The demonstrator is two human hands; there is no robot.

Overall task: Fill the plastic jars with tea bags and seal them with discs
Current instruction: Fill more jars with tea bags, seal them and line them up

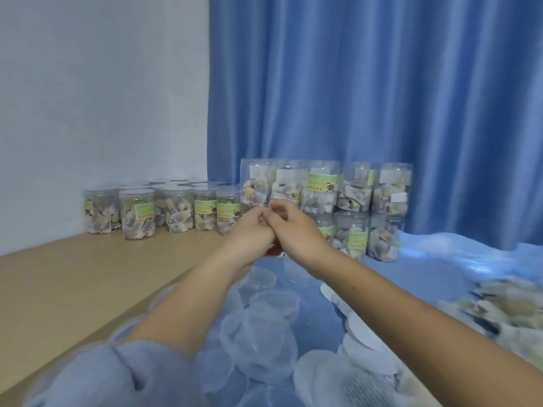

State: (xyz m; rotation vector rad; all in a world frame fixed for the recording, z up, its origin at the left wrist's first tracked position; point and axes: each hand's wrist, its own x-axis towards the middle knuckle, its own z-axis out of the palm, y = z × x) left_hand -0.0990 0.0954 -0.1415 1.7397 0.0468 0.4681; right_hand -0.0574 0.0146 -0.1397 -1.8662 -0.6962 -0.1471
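We reach both arms out over a blue cloth (417, 268), our left hand (249, 227) and right hand (293, 230) meeting close together in front of the stacked jars. Both have their fingers curled inward around something held between them; a reddish-brown patch of a jar (273, 250) shows just beneath the wrists, but the hands cover most of it and we cannot tell exactly what each one grips. A grey-blue sleeve (117, 374) is pushed up our left forearm.

Behind the hands, sealed jars of tea bags (323, 189) stand stacked in two tiers against a blue curtain (367, 98), green labels facing us. To their left, a single-tier group of filled jars (164, 210) sits on the wooden table (73, 271) in the corner by a white wall (102, 83).

Nearer to us, clear plastic lids (258, 336) lie scattered and overlapping on the cloth between our forearms. White discs (361, 339) lie in a loose heap just right of the lids, under our right forearm. At the right edge, a blurred pile of loose tea bags (505, 309) rests on the cloth, well apart from the hands.
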